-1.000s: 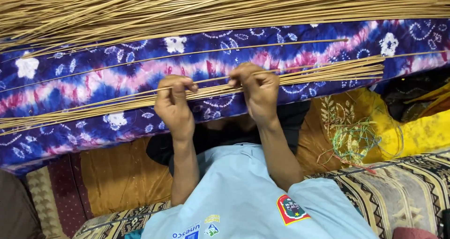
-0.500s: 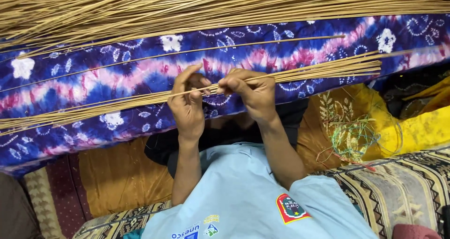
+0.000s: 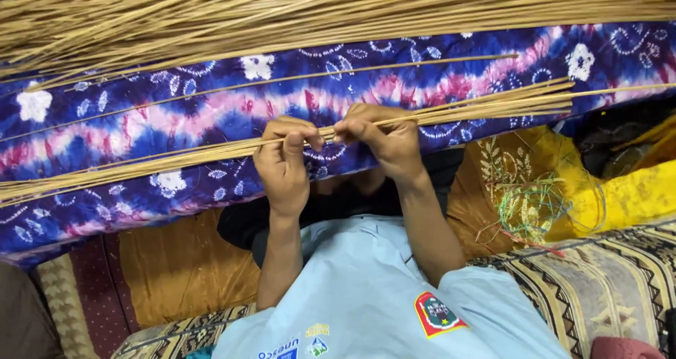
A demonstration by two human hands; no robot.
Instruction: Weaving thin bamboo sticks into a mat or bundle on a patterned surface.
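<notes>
step: sorting sticks [image 3: 211, 151] over cloth [image 3: 141, 120] | left hand [image 3: 285, 165] and right hand [image 3: 384, 141] pinch 1 bundle, fingers closed | next: likely steady grip

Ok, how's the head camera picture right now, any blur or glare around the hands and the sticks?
Head view: even, soft light with no glare; the left hand and right hand are fairly sharp, pinching the thin bundle of sticks; the big pile of sticks along the top looks slightly soft; the tie-dye cloth shows only faint shadows under the sticks.
</notes>
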